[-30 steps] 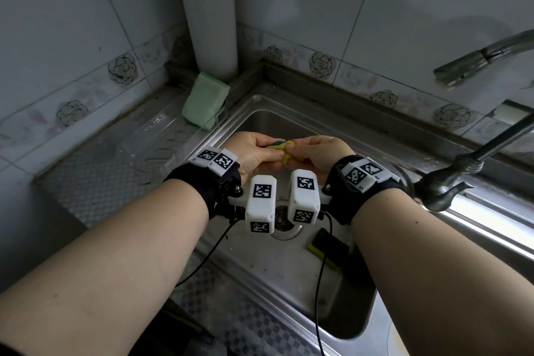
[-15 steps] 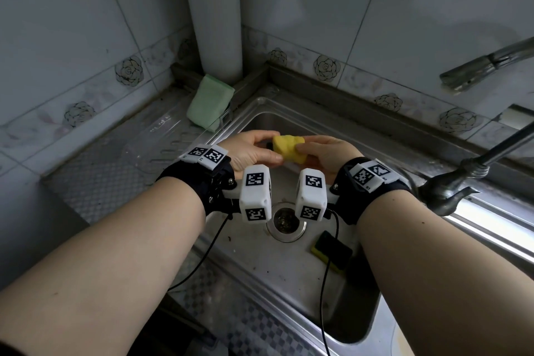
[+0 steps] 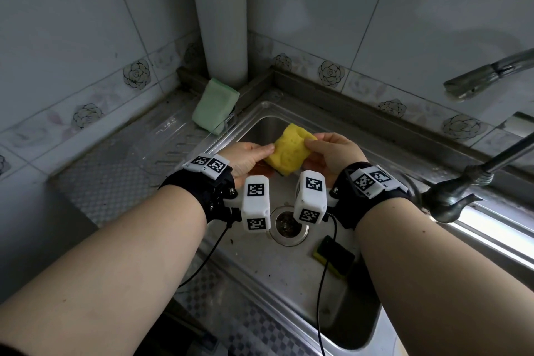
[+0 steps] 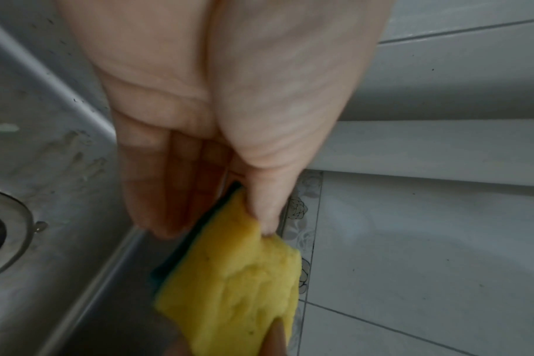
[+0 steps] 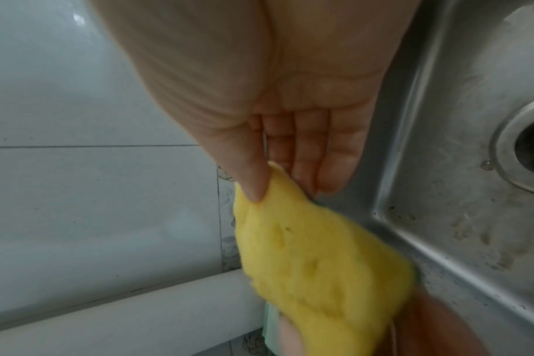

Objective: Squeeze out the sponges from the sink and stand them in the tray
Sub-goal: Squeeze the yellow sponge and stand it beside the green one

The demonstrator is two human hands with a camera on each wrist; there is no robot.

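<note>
A yellow sponge (image 3: pixel 289 150) with a dark green scouring side is held flat above the steel sink (image 3: pixel 306 277) between both hands. My left hand (image 3: pixel 254 154) pinches its left edge between thumb and fingers, and the same sponge (image 4: pixel 238 289) shows in the left wrist view. My right hand (image 3: pixel 323 150) pinches the right edge of the sponge (image 5: pixel 317 260). Another yellow sponge with a dark pad (image 3: pixel 333 259) lies on the sink floor by the drain (image 3: pixel 289 224). A pale green sponge (image 3: pixel 215 105) stands in the clear tray (image 3: pixel 176 136) on the left drainboard.
A white pipe (image 3: pixel 222 17) runs down the corner behind the tray. The tap and its spout (image 3: pixel 450 196) reach in from the right, with a second metal spout (image 3: pixel 485 72) above. Tiled walls close the back and left.
The crushed sponge between my hands has sprung back to its full flat shape. Both hands have eased from a tight squeeze to pinching its edges and have risen slightly.
</note>
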